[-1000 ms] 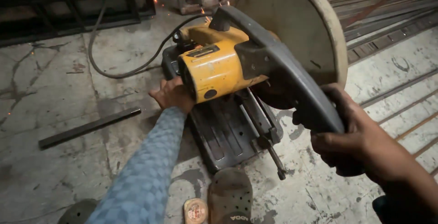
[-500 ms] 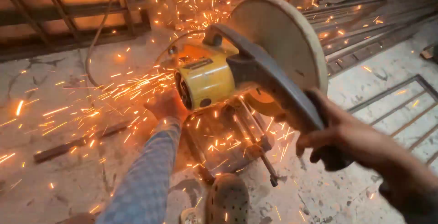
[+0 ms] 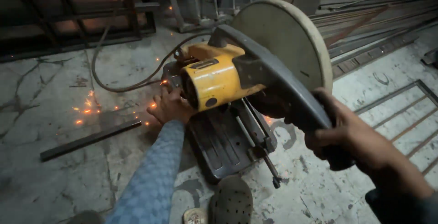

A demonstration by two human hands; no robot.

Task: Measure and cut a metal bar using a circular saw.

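A yellow-bodied chop saw with a grey arm and a round pale blade guard stands on its dark base on the concrete floor. My right hand is wrapped around the saw's grey handle at the lower right. My left hand, in a blue checked sleeve, rests by the left side of the saw's base, fingers curled against something hidden under the yellow motor. A few orange sparks lie on the floor to the left.
A dark metal bar lies on the floor to the left. The saw's black cable loops behind it. Metal frames stand at the back and long steel sections lie at the right. A foot in a sandal is below the base.
The heavy spray of sparks from half a second ago has died to a few scattered embers. My hands stay on the handle and beside the base.
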